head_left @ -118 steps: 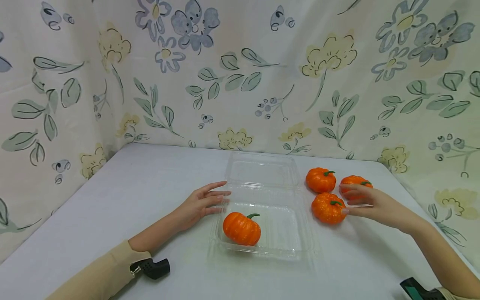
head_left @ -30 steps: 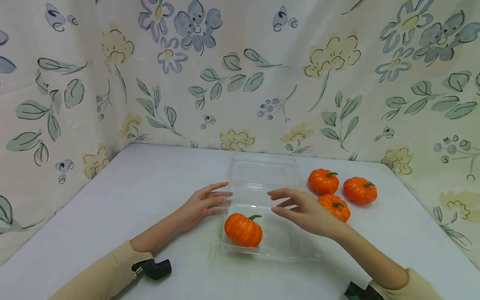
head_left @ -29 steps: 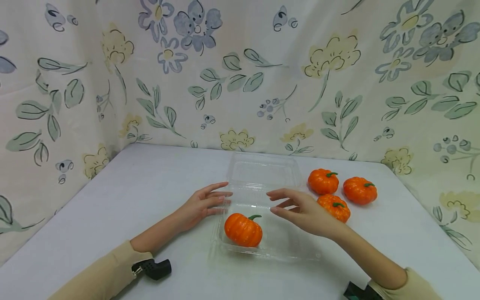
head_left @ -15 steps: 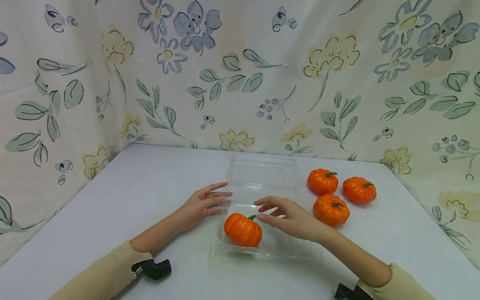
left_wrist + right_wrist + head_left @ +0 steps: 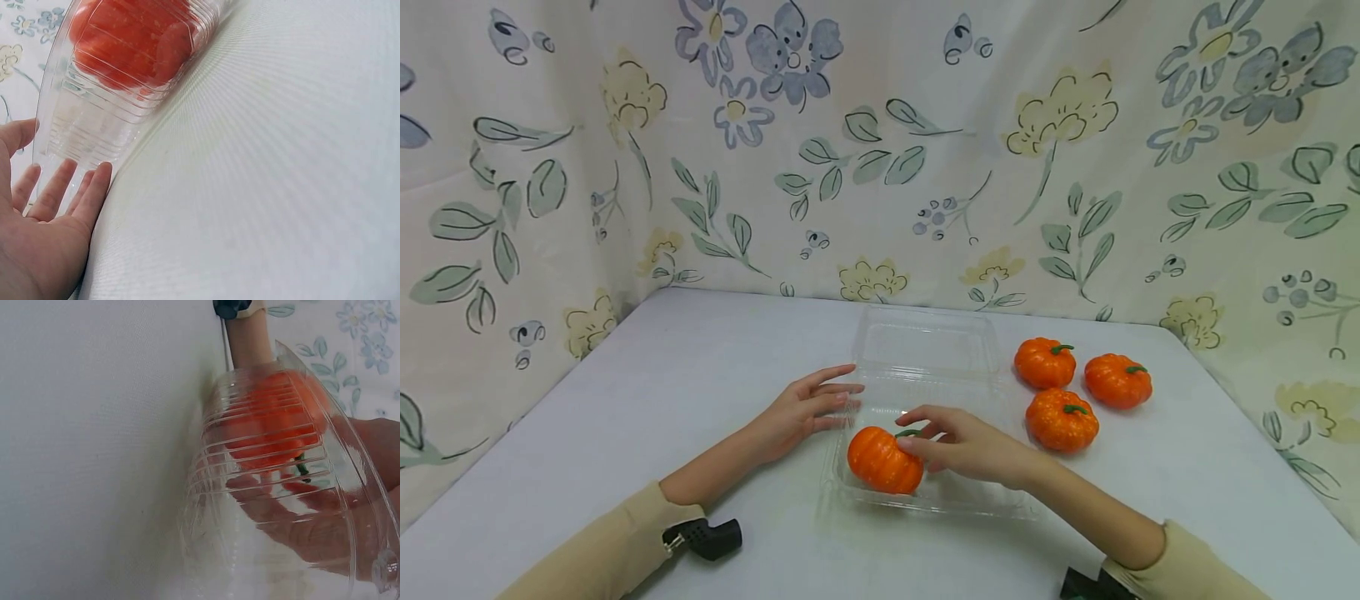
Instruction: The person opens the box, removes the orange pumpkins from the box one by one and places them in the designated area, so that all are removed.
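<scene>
In the head view a small orange pumpkin (image 5: 883, 462) with a green stem lies on its side in the left part of a clear hinged plastic container (image 5: 970, 492), its lid (image 5: 925, 342) folded back. My right hand (image 5: 966, 446) is over the tray, thumb and bent fingers at the pumpkin's stem side; no firm hold shows. In the right wrist view that pumpkin (image 5: 272, 419) and the fingers appear through the ribbed wall. With fingers spread, my left hand (image 5: 801, 412) rests its fingertips at the container's left edge; the left wrist view shows this hand (image 5: 53, 219) beside the wall.
Three more orange pumpkins sit right of the container: a back one (image 5: 1043, 363), a front one (image 5: 1062, 421) and a right one (image 5: 1117, 382). The table (image 5: 700, 342) is white. A floral curtain (image 5: 880, 192) hangs behind and along the sides.
My right hand has come left from the pumpkins on the right, over the container, then lowered to the pumpkin inside. The left hand has stayed at the container's edge.
</scene>
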